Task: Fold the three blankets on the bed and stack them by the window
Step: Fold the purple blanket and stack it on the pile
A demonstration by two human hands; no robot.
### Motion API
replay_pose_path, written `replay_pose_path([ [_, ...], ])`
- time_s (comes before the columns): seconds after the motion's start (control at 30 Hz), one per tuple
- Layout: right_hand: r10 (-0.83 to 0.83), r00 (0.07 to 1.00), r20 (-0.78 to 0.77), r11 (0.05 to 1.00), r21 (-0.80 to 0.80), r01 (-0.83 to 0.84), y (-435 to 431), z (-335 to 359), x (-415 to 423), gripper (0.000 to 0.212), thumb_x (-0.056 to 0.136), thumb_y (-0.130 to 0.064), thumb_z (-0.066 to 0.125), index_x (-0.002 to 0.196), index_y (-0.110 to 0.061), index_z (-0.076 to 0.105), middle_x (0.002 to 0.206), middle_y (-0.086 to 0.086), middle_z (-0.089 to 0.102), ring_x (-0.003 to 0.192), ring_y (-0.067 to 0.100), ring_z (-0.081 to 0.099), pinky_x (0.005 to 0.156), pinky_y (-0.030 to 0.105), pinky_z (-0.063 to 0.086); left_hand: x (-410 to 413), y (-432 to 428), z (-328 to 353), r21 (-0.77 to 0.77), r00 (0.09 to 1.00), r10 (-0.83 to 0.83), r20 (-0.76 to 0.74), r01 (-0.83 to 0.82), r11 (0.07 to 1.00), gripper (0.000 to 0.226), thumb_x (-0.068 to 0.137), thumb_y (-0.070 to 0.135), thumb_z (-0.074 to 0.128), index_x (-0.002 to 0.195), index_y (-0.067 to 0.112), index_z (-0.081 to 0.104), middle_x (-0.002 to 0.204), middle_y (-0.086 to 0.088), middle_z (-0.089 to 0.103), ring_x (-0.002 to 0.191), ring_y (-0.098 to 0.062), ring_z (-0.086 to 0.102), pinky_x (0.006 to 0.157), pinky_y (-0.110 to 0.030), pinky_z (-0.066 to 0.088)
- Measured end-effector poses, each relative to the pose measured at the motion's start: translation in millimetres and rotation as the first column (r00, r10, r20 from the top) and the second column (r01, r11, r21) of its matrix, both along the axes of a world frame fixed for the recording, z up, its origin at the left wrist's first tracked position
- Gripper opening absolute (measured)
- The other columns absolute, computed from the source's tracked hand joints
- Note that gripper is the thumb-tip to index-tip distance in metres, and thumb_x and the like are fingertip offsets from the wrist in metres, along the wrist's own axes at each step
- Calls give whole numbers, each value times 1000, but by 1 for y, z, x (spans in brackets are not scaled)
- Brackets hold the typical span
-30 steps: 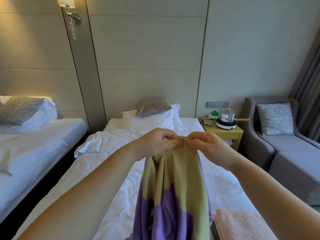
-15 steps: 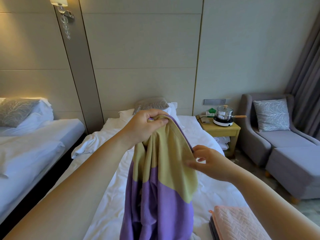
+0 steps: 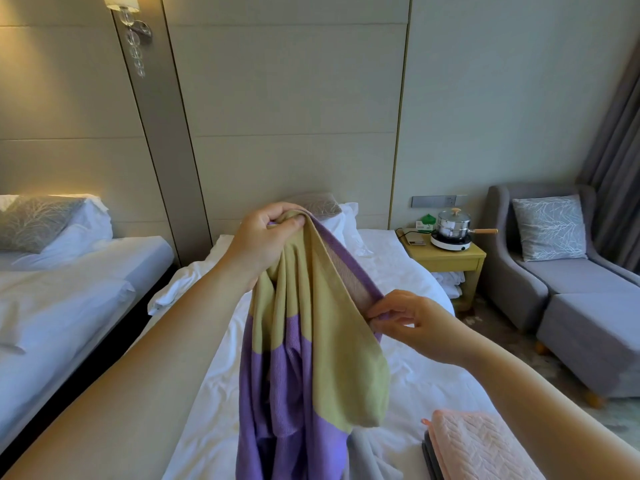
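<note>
Soft daylight from the right; a warm wall lamp (image 3: 122, 1) glows upper left; wide-angle bending at the edges.

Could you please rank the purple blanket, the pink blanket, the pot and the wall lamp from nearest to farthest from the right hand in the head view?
From the right hand:
1. Purple blanket, pinched by it.
2. Pink blanket, below it, on the bed's near end.
3. Pot, beyond, on the nightstand to the right.
4. Wall lamp, high up, far left.
</note>
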State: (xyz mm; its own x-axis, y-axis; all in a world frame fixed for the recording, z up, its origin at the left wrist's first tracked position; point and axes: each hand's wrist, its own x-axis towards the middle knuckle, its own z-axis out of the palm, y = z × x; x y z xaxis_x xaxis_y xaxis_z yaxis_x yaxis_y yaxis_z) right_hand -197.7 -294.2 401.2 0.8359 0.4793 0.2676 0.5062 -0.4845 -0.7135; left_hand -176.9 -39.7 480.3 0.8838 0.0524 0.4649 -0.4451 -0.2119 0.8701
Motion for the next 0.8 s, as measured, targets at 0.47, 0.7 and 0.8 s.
replay_pose_path([
  [0.47,-50,993,-107,989,-146,34,3,-31,0,25,80,-23,74,66,-15,54,71,-3,48,65,8,44,64,25,40,13,12,3,-107,959,280,49,-273,956,19,89,14,58,81,28,69,79,6,66,76,-12,58,76,-29,46],
  [0.7,-160,962,-221,979,88,183,-24,-5,-1,9,81,-21,73,79,-12,71,73,3,65,66,6,56,62,16,43,22,42,-22,-134,878,475,-48,-477,868,23,87,20,59,68,32,63,69,11,60,69,-11,53,68,-27,44],
  [0.8,-201,954,-225,959,154,238,-25,6,-3,5,83,-18,72,85,-15,74,84,5,73,75,10,64,72,25,52,25,52,-33,-118,861,504,-69,-508,853,21,88,21,60,70,32,63,70,11,60,69,-9,54,67,-25,43],
])
